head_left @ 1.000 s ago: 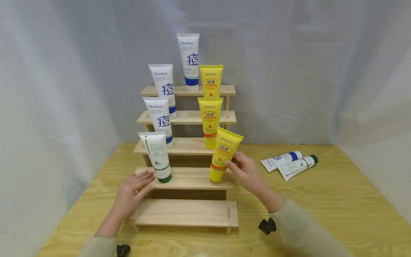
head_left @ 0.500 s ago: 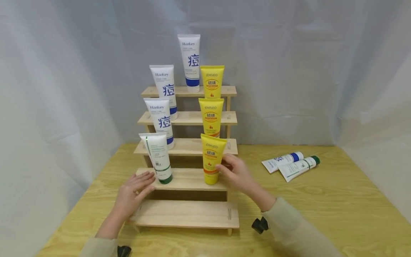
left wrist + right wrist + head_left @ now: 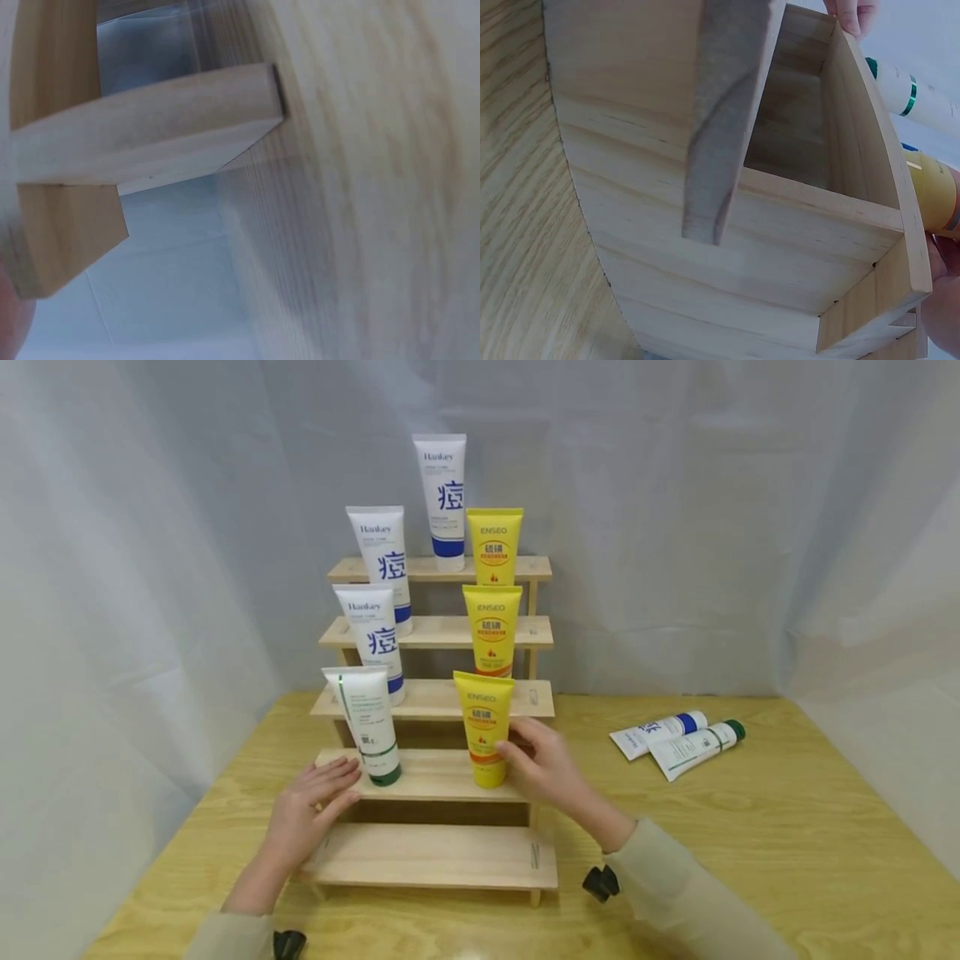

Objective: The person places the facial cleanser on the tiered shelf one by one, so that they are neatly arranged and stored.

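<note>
My right hand (image 3: 551,768) pinches a yellow squeeze tube (image 3: 483,710) by its right side, thumb in front. The tube stands cap down on the second step of a wooden tiered display rack (image 3: 442,860). My left hand (image 3: 303,814) rests with relaxed fingers on the left end of that same step, fingertips beside a white tube with a green cap (image 3: 366,718). In the right wrist view the yellow tube (image 3: 934,191) shows past the step's edge. The left wrist view shows mostly the rack's wooden leg pieces (image 3: 157,127).
Behind, white-and-blue tubes (image 3: 378,639) stand on the left and middle of the upper steps, and yellow tubes (image 3: 491,627) on the right. Two tubes lie on the wooden table (image 3: 787,843) to the right: one blue-capped (image 3: 637,739), one green-capped (image 3: 693,752). Pale curtains (image 3: 660,527) surround the table.
My right hand has brought the yellow tube left along the second step, and the tube has gone from leaning right to nearly upright. My left hand has stayed in place.
</note>
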The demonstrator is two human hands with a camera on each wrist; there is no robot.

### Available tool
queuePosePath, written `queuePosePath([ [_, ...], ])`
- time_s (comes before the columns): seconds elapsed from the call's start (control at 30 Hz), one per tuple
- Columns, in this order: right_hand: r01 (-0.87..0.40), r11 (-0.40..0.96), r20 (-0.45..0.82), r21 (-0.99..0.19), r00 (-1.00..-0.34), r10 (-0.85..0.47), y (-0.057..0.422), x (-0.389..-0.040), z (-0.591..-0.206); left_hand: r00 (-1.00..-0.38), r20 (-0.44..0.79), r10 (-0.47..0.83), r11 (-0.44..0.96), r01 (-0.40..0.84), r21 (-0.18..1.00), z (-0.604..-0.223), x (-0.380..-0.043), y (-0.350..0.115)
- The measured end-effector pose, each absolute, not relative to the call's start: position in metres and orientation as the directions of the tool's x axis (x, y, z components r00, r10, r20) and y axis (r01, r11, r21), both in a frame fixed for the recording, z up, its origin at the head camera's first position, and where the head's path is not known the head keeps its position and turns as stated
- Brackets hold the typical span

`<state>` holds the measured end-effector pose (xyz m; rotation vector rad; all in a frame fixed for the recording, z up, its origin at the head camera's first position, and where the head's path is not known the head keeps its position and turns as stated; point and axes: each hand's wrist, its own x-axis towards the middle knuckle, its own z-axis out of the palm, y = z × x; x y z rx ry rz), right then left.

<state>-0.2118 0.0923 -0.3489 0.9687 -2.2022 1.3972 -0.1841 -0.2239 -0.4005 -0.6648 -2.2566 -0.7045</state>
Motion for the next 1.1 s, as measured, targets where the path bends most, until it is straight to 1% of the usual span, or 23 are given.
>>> queuePosePath([
  [0.2, -0.767, 0.311, 0.687, -0.561, -0.641, -0.341, 0.092, -0.215, -0.353, -0.640, 0.723, 0.259, 0.727, 0.622, 0.291, -0.398, -0.183, -0.223],
  [0.47, -0.777, 0.333, 0.702, -0.534, -0.627, -0.339, 0.091, -0.218, -0.354, -0.654, 0.713, 0.252, 0.730, 0.612, 0.303, -0.400, -0.184, -0.224],
  [0.63, -0.760, 0.326, 0.677, -0.562, -0.649, -0.346, 0.091, -0.218, -0.353, -0.664, 0.704, 0.252, 0.731, 0.607, 0.311, -0.401, -0.183, -0.224],
  [0.87, -0.689, 0.250, 0.612, -0.680, -0.722, -0.323, 0.097, -0.215, -0.353, -0.665, 0.701, 0.258, 0.735, 0.606, 0.304, -0.400, -0.183, -0.224],
  [1.1, -0.691, 0.228, 0.616, -0.686, -0.718, -0.324, 0.115, -0.213, -0.355, -0.661, 0.706, 0.254, 0.731, 0.609, 0.307, -0.400, -0.184, -0.225],
])
